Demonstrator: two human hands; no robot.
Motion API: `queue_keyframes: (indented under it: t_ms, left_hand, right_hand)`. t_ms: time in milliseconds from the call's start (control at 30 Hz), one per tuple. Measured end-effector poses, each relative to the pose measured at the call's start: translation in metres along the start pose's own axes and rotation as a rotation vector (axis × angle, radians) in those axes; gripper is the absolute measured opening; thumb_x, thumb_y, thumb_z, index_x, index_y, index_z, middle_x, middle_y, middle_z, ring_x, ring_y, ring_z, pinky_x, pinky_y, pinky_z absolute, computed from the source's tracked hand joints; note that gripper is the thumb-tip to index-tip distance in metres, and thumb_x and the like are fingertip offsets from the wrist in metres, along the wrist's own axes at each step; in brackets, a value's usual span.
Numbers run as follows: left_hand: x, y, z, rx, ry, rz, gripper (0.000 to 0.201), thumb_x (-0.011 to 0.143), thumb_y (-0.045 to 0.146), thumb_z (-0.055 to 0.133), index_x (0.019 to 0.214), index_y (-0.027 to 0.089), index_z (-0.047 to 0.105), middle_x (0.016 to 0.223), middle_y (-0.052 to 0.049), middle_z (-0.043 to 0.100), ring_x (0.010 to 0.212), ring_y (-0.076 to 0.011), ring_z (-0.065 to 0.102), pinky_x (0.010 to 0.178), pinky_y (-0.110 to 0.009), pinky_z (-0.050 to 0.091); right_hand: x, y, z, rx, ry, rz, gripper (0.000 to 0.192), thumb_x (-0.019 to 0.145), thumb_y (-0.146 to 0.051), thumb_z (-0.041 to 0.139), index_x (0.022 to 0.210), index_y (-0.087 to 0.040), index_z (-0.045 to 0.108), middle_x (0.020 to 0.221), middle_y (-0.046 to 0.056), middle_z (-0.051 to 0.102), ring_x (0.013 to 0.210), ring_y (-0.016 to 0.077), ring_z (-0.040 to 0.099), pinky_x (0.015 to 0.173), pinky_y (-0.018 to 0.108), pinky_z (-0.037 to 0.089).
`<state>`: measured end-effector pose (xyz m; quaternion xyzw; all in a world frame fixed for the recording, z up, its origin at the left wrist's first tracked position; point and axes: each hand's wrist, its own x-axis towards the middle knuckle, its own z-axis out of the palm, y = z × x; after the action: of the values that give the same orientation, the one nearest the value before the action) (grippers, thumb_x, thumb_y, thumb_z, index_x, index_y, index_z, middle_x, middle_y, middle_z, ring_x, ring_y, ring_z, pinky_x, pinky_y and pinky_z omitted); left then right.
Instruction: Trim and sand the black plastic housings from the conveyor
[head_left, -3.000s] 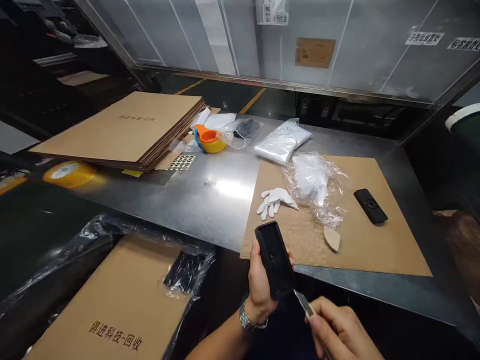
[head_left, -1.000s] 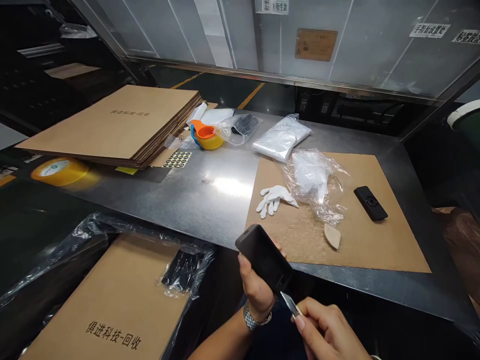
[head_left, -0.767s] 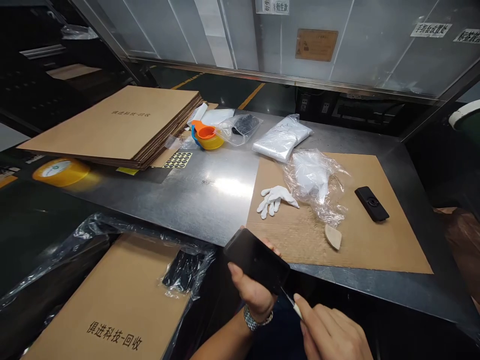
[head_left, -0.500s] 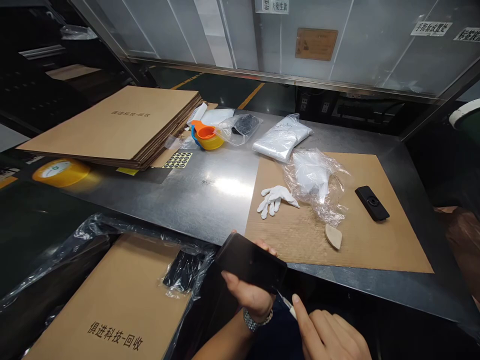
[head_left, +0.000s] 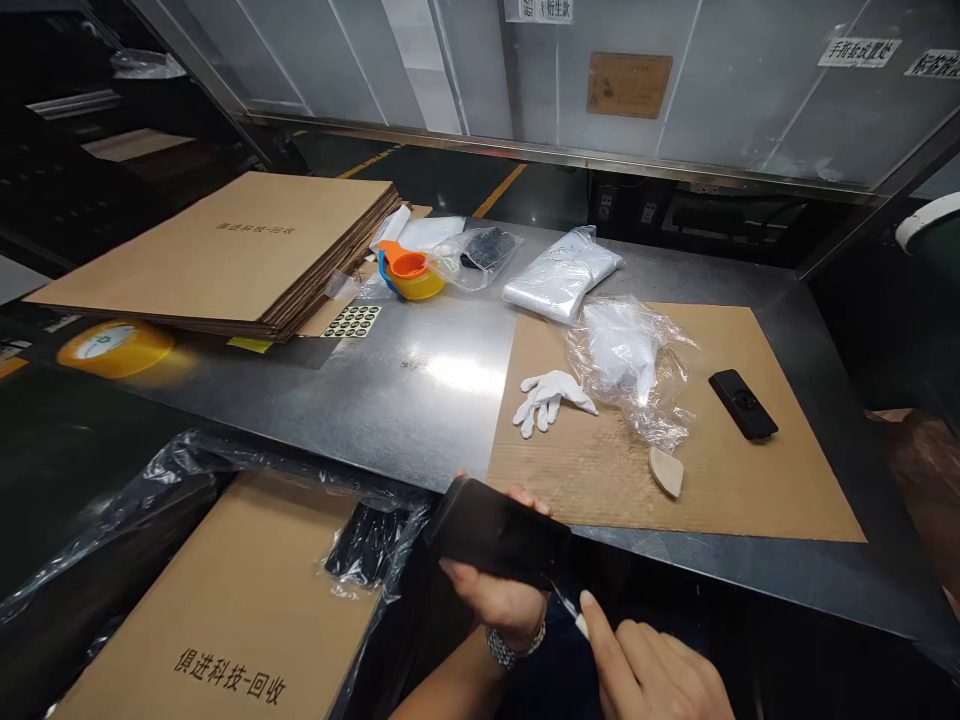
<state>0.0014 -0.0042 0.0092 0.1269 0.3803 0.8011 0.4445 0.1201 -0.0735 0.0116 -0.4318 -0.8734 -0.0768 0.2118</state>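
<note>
My left hand grips a flat black casing, held almost level just below the table's front edge. My right hand holds a small metal blade, forefinger stretched along it, its tip touching the casing's lower right corner. A metal watch sits on my left wrist. On the cardboard sheet lie a second black casing, a tan wedge, a white glove and a crumpled clear bag.
A stack of flat cardboard lies at the back left of the steel table, with an orange-yellow tape dispenser, a dotted sticker sheet and plastic bags. A plastic-lined carton stands at lower left, a yellow tape roll beyond.
My left hand has turned the black casing from upright to nearly level and lowered it. The blade in my right hand has stayed at its lower corner.
</note>
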Motion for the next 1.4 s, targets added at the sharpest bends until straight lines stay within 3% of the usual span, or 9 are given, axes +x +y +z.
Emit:
queue_keyframes:
  t_ms: [300,533,733,867,1400]
  left_hand:
    - [-0.002,-0.005,-0.003,0.011,0.017,-0.073,0.051,0.072,0.061,0.052,0.114,0.033,0.056,0.071,0.002,0.062,0.061,-0.0155,0.054,0.055,-0.026,0.047]
    - [0.002,-0.006,-0.010,0.125,0.061,-0.360,0.052,0.074,0.064,0.046,0.077,0.016,0.066,0.065,-0.003,0.064,0.057,-0.0149,0.058,0.051,-0.023,0.046]
    - [0.007,0.002,-0.004,0.033,0.011,-0.613,0.049,0.080,0.056,0.042,0.078,0.013,0.066,0.065,-0.005,0.064,0.053,-0.0137,0.058,0.050,-0.023,0.047]
    - [0.008,0.003,-0.002,-0.018,-0.045,-0.715,0.051,0.084,0.051,0.037,0.076,0.011,0.067,0.063,-0.006,0.063,0.053,-0.0138,0.057,0.050,-0.023,0.047]
    - [0.002,0.001,-0.002,-0.011,-0.061,-0.692,0.049,0.073,0.057,0.054,0.075,0.011,0.070,0.065,-0.007,0.065,0.054,-0.0152,0.059,0.053,-0.024,0.049]
  right_hand:
    - [0.003,-0.002,-0.006,-0.153,-0.037,0.023,0.032,0.089,-0.006,0.036,0.104,-0.011,0.064,0.048,-0.002,0.047,0.041,0.0076,0.043,0.043,0.024,0.029]
    - [0.006,0.015,-0.013,-0.246,-0.063,0.037,0.035,0.088,-0.007,0.032,0.109,-0.006,0.060,0.052,0.000,0.046,0.044,0.0107,0.044,0.047,0.026,0.032]
    - [-0.004,0.032,-0.011,-0.022,-0.092,0.167,0.041,0.090,-0.006,0.027,0.123,-0.009,0.050,0.070,0.003,0.054,0.051,0.0074,0.051,0.047,0.018,0.037]
    - [-0.004,0.033,-0.017,-0.006,-0.087,0.100,0.033,0.094,-0.020,0.035,0.118,-0.010,0.056,0.059,0.000,0.050,0.049,0.0090,0.049,0.046,0.019,0.038]
    - [-0.003,0.031,-0.021,-0.050,-0.120,0.076,0.034,0.095,-0.020,0.033,0.108,-0.012,0.063,0.054,-0.001,0.049,0.044,0.0088,0.049,0.044,0.022,0.035]
